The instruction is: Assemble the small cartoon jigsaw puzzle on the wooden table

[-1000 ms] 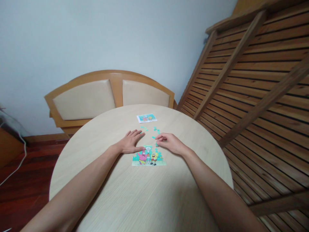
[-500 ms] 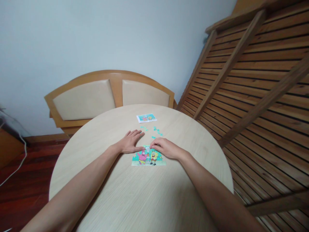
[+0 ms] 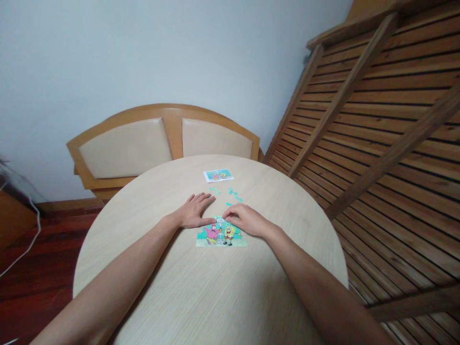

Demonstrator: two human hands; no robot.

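A partly assembled jigsaw puzzle point(image 3: 221, 235) with cartoon figures, pink at left and yellow at right, lies flat on the round table point(image 3: 172, 297). My left hand point(image 3: 194, 211) rests palm down at its upper left, fingers spread, the thumb tip at the puzzle's top edge. At the upper right of the puzzle is my right hand point(image 3: 244, 219), thumb and fingertips pinched together against the top edge. Whatever sits between those fingertips is too small to make out. Loose teal puzzle pieces point(image 3: 235, 195) lie beyond the hands, with a few more pieces point(image 3: 215, 190) near the left fingertips.
A reference picture card point(image 3: 218, 176) with the same cartoon scene lies near the table's far side. Behind the table stands a wooden headboard point(image 3: 172, 129) with cream panels against the wall. A slatted wooden frame point(image 3: 359, 120) leans at the right. A white cable point(image 3: 36, 230) hangs at left.
The right hand's fingertips have shifted very slightly at the puzzle's top edge. My left hand, the puzzle and the loose pieces look unmoved.
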